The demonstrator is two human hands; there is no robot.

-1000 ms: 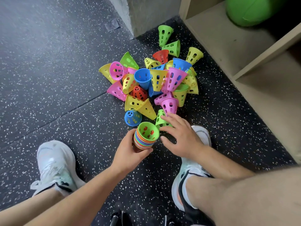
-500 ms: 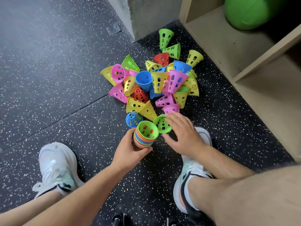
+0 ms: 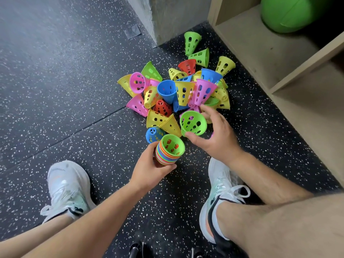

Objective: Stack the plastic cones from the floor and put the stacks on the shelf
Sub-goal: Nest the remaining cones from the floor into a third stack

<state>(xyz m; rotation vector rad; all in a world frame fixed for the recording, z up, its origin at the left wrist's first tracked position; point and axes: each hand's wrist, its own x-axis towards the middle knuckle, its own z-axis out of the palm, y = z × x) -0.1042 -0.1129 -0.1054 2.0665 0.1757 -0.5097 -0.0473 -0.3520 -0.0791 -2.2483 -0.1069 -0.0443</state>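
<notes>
— What has your left hand got?
— My left hand (image 3: 149, 170) is wrapped round the stack of cones (image 3: 168, 153), fingers and thumb curled about its lower part. The open mouth faces up at me, with a green cone innermost.
— And the right?
— My right hand (image 3: 217, 138) pinches a single green cone (image 3: 193, 123) by its rim, thumb on the near edge and fingers over the far side, just beside the stack's mouth.
— The rest?
— The loose cones (image 3: 178, 90) lie heaped on the floor (image 3: 74, 90) just beyond. The shelf (image 3: 260, 53) stands to the right, with a green ball (image 3: 286, 13) in one compartment.
</notes>
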